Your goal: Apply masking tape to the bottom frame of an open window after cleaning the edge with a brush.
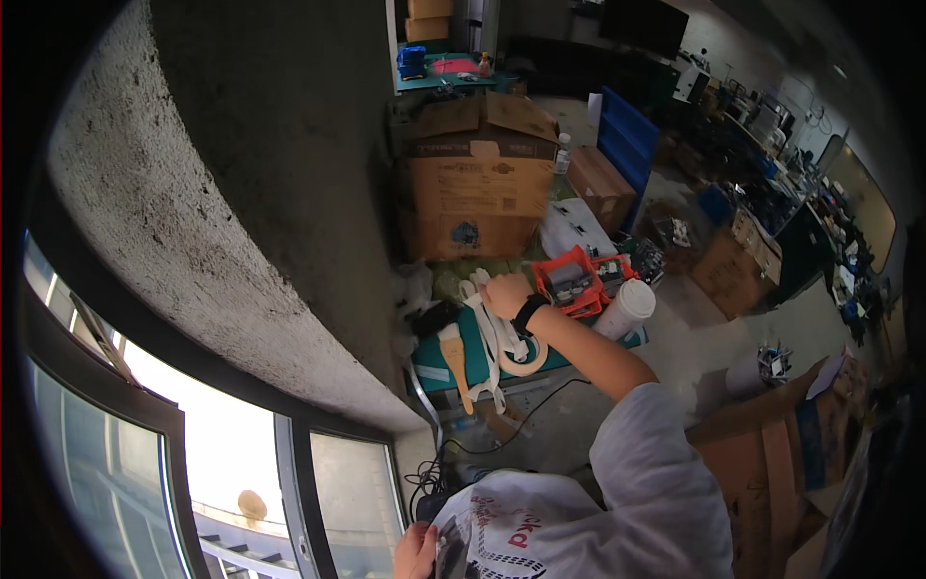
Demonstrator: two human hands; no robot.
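A: As the right hand [506, 296] lies over the upper end of the white strap [490, 338], what step are we watching?

B: Picking at that strap, I'd judge! It trails down the green tabletop [427, 349], running between the paintbrush [452, 355] and the tape roll [526, 370], its lower end at the near edge.

A: And those right fingers? Clenched?

B: They bend down onto the white stuff, but the tips are hidden, so I cannot tell whether they grasp it or merely touch.

A: Down to the left hand [417, 553], then, right by the lower edge!

B: Close to the shirt [540, 511], beside a see-through bag [453, 548]. Grasping or released? Cannot tell; the picture cuts it off.

A: So what does the next move call for?

B: A sure pinch on one strand, I'd say, and an upward lift, minding the tape roll just beside it. The red bin [584, 311] and lidded cup [627, 307] crowd the right forearm [598, 352], so sideways room looks tight.
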